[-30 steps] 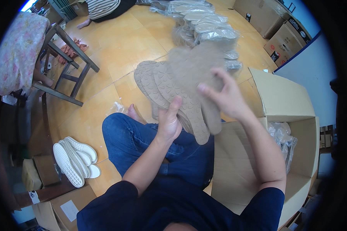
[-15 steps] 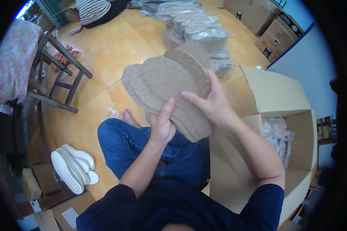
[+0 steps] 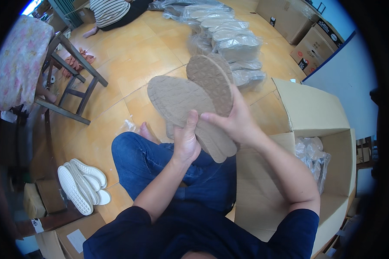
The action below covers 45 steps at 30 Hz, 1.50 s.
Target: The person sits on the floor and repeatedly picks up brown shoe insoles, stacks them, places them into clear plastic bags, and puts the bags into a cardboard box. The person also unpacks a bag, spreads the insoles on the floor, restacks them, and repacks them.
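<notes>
Above my lap I hold a bunch of brown, pattern-textured shoe soles. My left hand (image 3: 187,140) is closed round several stacked soles (image 3: 177,97), its thumb lying on the top one. My right hand (image 3: 235,118) grips another brown sole (image 3: 207,80) by its right edge, thumb in front; this sole is fanned out up and to the right, partly behind the stack. The fingers behind the soles are hidden. Lower ends of the stack point down over my right leg.
On my right stands an open cardboard box (image 3: 263,181) with plastic-wrapped items (image 3: 311,155) inside. Wrapped soles (image 3: 233,39) lie in a row ahead. White soles (image 3: 80,185) rest on the floor at left, below a wooden stool (image 3: 73,93). Another person (image 3: 110,13) sits far off.
The soles have been fanned differently: the right-hand sole now stands further apart from the stack, and the stack's spread upper soles have closed together. Both hands keep their hold.
</notes>
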Tool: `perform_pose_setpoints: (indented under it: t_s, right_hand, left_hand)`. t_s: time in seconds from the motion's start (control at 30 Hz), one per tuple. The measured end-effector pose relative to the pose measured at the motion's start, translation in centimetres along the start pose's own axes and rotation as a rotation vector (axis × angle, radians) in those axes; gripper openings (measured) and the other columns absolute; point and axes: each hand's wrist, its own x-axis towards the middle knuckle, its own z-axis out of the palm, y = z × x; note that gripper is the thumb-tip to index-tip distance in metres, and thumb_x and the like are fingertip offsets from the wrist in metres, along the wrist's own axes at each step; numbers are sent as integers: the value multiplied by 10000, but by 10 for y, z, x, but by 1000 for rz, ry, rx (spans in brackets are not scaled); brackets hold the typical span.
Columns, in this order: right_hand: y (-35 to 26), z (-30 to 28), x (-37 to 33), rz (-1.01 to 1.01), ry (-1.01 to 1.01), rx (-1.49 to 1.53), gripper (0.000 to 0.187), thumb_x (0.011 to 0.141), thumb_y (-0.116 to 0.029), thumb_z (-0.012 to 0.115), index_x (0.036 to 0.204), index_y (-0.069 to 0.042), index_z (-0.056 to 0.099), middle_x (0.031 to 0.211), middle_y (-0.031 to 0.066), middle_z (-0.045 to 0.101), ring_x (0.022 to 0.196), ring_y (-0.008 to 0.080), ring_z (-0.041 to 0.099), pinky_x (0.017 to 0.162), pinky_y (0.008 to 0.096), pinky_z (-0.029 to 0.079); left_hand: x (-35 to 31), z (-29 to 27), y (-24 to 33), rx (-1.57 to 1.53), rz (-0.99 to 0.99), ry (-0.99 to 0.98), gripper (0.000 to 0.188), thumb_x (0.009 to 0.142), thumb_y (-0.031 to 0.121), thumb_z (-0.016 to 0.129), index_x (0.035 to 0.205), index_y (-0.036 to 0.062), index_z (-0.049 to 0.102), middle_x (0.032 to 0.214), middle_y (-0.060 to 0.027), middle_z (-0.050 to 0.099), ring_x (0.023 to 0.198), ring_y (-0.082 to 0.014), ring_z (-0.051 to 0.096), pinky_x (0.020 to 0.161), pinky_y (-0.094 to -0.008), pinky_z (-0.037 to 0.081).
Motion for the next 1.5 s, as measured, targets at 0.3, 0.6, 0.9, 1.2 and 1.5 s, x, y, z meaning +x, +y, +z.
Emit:
perform_pose_setpoints:
  t_s: [0.3,0.6,0.9,1.2,1.5]
  right_hand:
    - [-5,-49,17,134,275,355,559,873,-96,624,1350,24,359,1244,187,534,1155,229,538,987,360,442]
    - [3,-4,-3,-52,157,39,647,796,-278,756,1279,31,456,1179,220,531,1134,310,530,976,388,420]
    - [1,-24,8,83,248,373,516,842,-125,678,1268,43,439,1179,190,544,1124,247,543,977,363,428]
    - [5,-17,10,-21,215,156,569,897,-163,681,1327,24,359,1233,144,532,1167,184,502,1008,337,402]
    - [-6,-1,-6,29,188,91,536,852,-185,726,1280,-3,458,1184,115,541,1128,193,520,953,353,448]
  left_hand:
    - [-1,2,15,-275,-133,-165,449,942,139,508,1365,43,392,1306,-125,511,1183,-254,526,1023,-433,431]
    - [-4,16,3,111,70,-10,442,970,145,515,1376,34,383,1347,-109,480,1223,-233,495,1061,-398,388]
    - [-6,10,12,-201,-85,-232,471,995,280,417,1395,37,364,1354,-135,491,1220,-263,506,1051,-448,408]
    - [0,7,18,23,67,-16,468,965,43,518,1400,23,347,1356,-109,476,1248,-204,477,1066,-367,384]
    - [-1,-5,-3,146,23,79,462,936,195,635,1330,35,455,1229,-92,580,1118,-226,571,967,-376,477]
